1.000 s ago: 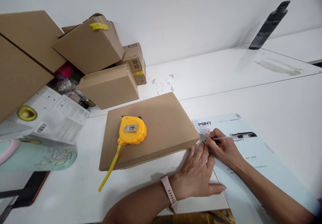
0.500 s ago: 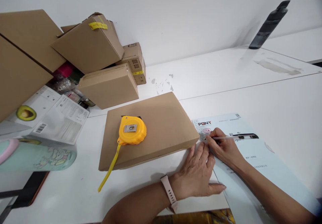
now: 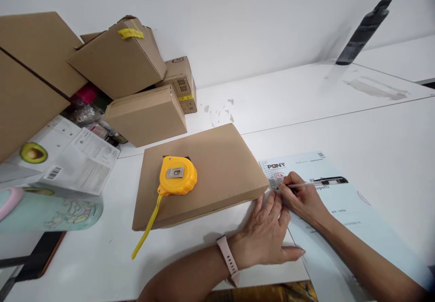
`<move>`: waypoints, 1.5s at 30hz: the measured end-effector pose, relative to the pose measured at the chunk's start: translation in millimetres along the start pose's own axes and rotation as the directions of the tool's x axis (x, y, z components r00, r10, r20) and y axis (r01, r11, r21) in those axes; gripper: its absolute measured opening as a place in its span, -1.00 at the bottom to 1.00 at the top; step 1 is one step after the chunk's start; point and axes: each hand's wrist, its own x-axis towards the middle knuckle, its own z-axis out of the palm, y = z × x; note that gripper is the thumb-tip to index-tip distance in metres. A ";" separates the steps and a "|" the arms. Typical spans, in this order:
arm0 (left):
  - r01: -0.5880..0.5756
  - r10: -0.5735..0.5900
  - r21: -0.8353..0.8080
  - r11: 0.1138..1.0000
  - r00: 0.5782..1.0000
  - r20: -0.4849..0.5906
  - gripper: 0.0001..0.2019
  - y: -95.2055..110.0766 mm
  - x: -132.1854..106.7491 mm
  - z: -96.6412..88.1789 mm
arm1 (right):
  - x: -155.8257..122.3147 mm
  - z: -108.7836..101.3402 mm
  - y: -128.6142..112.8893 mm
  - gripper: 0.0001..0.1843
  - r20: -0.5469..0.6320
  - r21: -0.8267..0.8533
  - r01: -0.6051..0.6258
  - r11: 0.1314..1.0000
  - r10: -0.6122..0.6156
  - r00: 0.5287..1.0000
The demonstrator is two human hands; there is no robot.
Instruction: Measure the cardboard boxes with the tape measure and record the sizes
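Observation:
Pinched in the fingers of my right hand (image 3: pixel 304 200) is a pen (image 3: pixel 326 182) with a clear barrel and black clip end, its tip low by the left edge of a pale blue printed report (image 3: pixel 340 229). My left hand (image 3: pixel 267 234), wearing a pink watch band, lies flat with fingers spread, its thumb over the report's edge. Its fingertips are at the near right corner of a closed cardboard box (image 3: pixel 217 166). On that box rests a yellow tape measure (image 3: pixel 177 175) with a yellow strap. What the pen tip touches is hidden by my fingers.
Cardboard boxes (image 3: pixel 115 62) are stacked at the back left. Before them lie a white avocado-print box (image 3: pixel 81 157) and a mint bottle (image 3: pixel 68 209). A dark phone-like item (image 3: pixel 42 252) is at lower left. A black bottle (image 3: pixel 363 35) stands at the back right.
The pen's back end has tilted slightly upward while my right hand stays in nearly the same place. My left hand has not moved. The view has shifted very slightly.

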 end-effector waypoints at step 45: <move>-0.003 0.003 -0.010 1.000 1.000 -0.011 -0.15 -2.2 -0.1 0.4 | 0.5 -2.1 -0.6 -0.73 -0.052 -0.050 0.035 0.998 -0.037 0.998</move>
